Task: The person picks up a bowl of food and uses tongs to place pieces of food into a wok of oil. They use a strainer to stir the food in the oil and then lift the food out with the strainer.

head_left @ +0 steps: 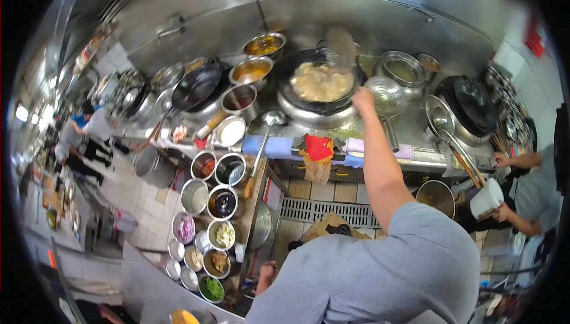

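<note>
glossy steel backsplash (332,15), dull black metal wok (320,83), soft cloth rags (319,147).

Crowded stove at top centre: wok (320,83) hemmed by sauce pots (252,72) left, strainer (385,95) right. Open floor (332,192) below centre.

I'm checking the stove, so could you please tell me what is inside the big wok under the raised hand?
The wok holds a pale yellowish heap of food, filling most of its bowl. The right hand holds a blurred utensil over it. What lies beneath the heap is covered.
</note>
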Demonstrator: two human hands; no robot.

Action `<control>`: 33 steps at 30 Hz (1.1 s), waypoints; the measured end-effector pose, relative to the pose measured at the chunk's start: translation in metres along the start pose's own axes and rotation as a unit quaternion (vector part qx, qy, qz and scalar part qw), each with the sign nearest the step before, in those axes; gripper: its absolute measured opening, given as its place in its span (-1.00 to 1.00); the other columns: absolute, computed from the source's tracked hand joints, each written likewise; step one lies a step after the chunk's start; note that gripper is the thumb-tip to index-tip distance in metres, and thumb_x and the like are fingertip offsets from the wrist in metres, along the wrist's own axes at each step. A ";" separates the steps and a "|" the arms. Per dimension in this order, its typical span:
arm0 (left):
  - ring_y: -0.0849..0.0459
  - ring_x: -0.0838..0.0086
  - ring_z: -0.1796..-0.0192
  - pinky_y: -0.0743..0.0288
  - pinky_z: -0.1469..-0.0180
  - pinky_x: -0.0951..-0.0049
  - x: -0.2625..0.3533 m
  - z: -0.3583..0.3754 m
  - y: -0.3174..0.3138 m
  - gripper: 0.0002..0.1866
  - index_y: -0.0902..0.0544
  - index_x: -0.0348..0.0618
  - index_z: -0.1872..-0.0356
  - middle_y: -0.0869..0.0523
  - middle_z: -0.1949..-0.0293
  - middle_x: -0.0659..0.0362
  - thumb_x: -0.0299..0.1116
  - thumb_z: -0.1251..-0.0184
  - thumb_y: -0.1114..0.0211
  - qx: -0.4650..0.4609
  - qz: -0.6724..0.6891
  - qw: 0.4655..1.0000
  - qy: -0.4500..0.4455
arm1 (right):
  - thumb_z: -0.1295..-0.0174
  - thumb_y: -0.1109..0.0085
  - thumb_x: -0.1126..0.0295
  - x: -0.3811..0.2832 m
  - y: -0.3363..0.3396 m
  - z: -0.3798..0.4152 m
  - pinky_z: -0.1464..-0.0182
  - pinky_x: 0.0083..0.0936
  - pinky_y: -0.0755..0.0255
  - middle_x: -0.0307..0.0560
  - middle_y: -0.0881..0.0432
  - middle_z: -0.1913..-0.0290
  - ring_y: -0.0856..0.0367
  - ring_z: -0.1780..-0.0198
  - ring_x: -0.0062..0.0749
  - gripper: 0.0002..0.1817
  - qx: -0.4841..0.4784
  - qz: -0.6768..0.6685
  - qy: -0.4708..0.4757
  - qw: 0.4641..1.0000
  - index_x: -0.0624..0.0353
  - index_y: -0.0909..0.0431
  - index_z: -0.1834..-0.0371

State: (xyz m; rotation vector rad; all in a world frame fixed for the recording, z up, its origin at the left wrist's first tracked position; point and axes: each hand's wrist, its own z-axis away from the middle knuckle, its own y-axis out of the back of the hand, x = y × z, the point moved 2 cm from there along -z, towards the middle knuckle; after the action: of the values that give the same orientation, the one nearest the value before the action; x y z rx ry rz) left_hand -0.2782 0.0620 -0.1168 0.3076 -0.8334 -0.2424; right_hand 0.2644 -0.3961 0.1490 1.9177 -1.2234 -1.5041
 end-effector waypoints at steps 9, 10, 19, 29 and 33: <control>-0.49 0.57 0.37 -0.37 0.30 0.58 0.154 -0.009 -0.019 -0.80 -0.51 -0.14 0.17 -0.57 0.37 0.22 -0.37 -0.20 -0.11 -0.006 0.104 0.980 -0.169 | 0.07 0.08 0.55 -0.104 0.029 0.085 0.10 -0.17 -0.39 0.39 -0.51 0.26 -0.50 0.15 0.16 -0.70 0.110 -0.084 -0.157 0.978 0.37 -0.40 0.20; -0.50 0.54 0.30 -0.38 0.21 0.56 0.187 -0.015 -0.022 -0.77 -0.51 -0.17 0.14 -0.57 0.34 0.20 -0.38 -0.18 -0.12 -0.008 0.070 0.968 -0.239 | 0.07 0.03 0.55 -0.114 0.039 0.094 0.08 -0.16 -0.38 0.41 -0.45 0.16 -0.46 0.11 0.21 -0.61 0.092 -0.050 -0.132 0.986 0.34 -0.31 0.08; -0.26 0.09 -0.18 -0.15 -0.21 0.23 0.492 0.066 -0.043 -0.36 -0.29 -0.16 -0.13 -0.32 -0.12 -0.03 -0.41 0.09 -0.27 -0.015 -0.266 0.701 -0.661 | -0.08 0.12 0.49 -0.120 0.091 0.113 0.23 -0.16 -0.47 0.34 -0.44 0.18 -0.55 0.22 0.14 -0.74 0.014 0.030 -0.051 0.998 0.26 -0.32 0.13; -0.23 0.23 -0.26 0.11 -0.31 0.07 0.566 0.112 -0.120 -0.22 -0.24 -0.04 -0.21 -0.26 -0.23 0.12 -0.08 0.12 -0.32 -0.072 -0.421 0.404 -0.809 | -0.09 0.13 0.48 -0.118 0.143 0.117 0.35 -0.20 -0.50 0.28 -0.43 0.23 -0.58 0.31 0.09 -0.71 -0.011 0.078 0.047 0.996 0.24 -0.31 0.08; -0.33 0.29 -0.19 0.00 -0.28 0.10 0.609 0.094 -0.129 -0.22 -0.32 -0.03 -0.13 -0.39 -0.10 0.16 -0.01 0.22 -0.37 -0.077 -0.376 0.412 -0.826 | -0.11 0.13 0.42 -0.113 0.151 0.115 0.32 -0.19 -0.49 0.29 -0.42 0.21 -0.57 0.27 0.09 -0.73 -0.030 0.072 0.022 0.997 0.25 -0.33 0.11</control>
State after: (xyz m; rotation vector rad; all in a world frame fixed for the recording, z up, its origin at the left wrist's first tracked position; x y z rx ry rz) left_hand 0.0339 -0.2743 0.3138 0.1481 -2.6351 -1.6885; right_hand 0.0969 -0.3601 0.2884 1.7748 -1.2545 -1.4008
